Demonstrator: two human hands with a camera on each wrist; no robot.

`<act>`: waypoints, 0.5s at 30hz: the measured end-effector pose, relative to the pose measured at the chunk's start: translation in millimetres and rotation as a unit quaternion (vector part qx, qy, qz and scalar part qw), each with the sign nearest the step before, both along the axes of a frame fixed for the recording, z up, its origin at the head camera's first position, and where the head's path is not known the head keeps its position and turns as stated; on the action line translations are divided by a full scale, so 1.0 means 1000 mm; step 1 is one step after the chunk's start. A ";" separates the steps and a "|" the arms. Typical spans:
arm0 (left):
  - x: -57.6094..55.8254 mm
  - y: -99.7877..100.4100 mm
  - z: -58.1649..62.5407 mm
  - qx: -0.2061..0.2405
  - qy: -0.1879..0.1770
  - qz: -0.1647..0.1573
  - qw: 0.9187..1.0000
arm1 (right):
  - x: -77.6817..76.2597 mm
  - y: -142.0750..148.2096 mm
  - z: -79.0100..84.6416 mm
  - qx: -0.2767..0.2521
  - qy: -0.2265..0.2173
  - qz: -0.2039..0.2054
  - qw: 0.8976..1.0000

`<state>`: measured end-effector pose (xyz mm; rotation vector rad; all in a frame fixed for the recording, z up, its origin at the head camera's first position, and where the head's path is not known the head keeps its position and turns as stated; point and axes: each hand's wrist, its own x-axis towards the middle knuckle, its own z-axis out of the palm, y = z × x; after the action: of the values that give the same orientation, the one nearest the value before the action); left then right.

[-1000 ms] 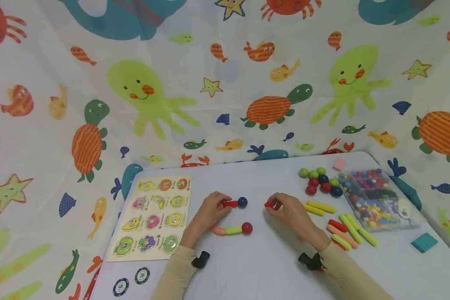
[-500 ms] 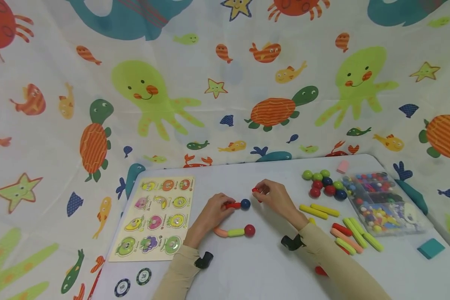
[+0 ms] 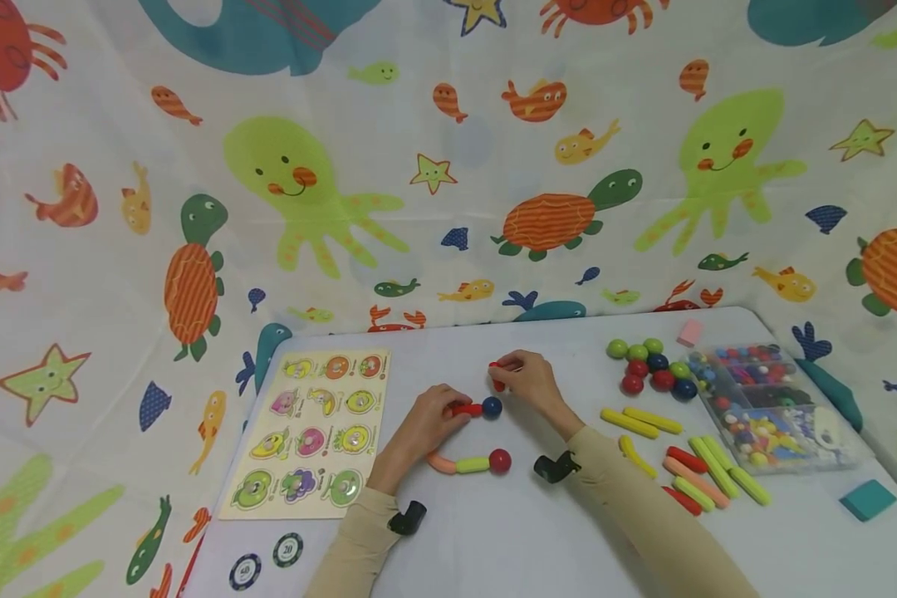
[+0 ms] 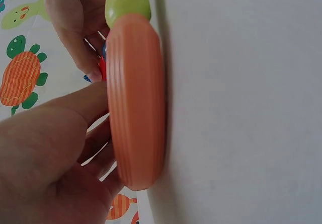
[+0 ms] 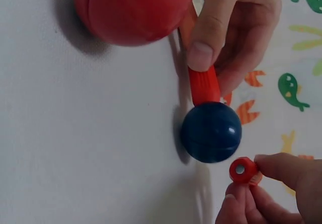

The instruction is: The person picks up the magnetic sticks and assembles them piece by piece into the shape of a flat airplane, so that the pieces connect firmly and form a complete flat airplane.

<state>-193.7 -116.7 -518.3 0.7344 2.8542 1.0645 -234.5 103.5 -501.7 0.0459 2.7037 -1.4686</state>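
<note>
My left hand [image 3: 431, 422] pinches a red magnetic stick [image 5: 204, 85] whose far end meets a blue ball [image 5: 211, 132] on the table. Just beyond the ball, my right hand [image 3: 529, 384] holds another red magnetic stick [image 3: 497, 378] between thumb and fingers. A round metal magnet shows in that stick's end in the right wrist view, close to the blue ball with a gap between. Nearer the person lies a chain: a curved orange stick [image 4: 136, 103], a light green stick [image 3: 473, 465] and a red ball [image 3: 500, 461].
Loose balls [image 3: 638, 367] in green, red and blue sit at the right, with yellow sticks [image 3: 629, 423] and mixed sticks [image 3: 706, 477] nearby. Further right are a divided bead box [image 3: 781, 407] and a teal block [image 3: 869, 500]. A fruit puzzle board [image 3: 306, 432] lies left, above two chips [image 3: 287, 549].
My right hand has moved left with its red stick, from well right of the blue ball to close beside it. The left hand stays on its stick.
</note>
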 end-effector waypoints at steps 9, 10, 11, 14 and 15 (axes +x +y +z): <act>0.000 0.001 0.003 0.001 -0.009 0.001 1.000 | 0.001 -0.009 -0.004 -0.016 -0.033 -0.020 0.999; -0.001 0.001 0.003 0.002 -0.009 0.001 1.000 | 0.002 -0.010 -0.004 -0.014 -0.036 -0.021 0.999; -0.001 0.001 0.003 0.003 -0.009 0.001 1.000 | 0.003 -0.010 -0.004 -0.013 -0.037 -0.021 0.999; 0.000 0.001 0.004 0.003 -0.013 0.002 1.000 | 0.005 -0.011 -0.004 -0.008 -0.040 -0.021 0.999; 0.000 0.000 0.004 0.002 -0.014 0.002 1.000 | 0.005 -0.012 -0.004 -0.007 -0.040 -0.021 0.999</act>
<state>-194.0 -116.3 -514.7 0.7080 2.8325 1.0732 -229.4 91.9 -506.2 0.1583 2.6447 -1.4634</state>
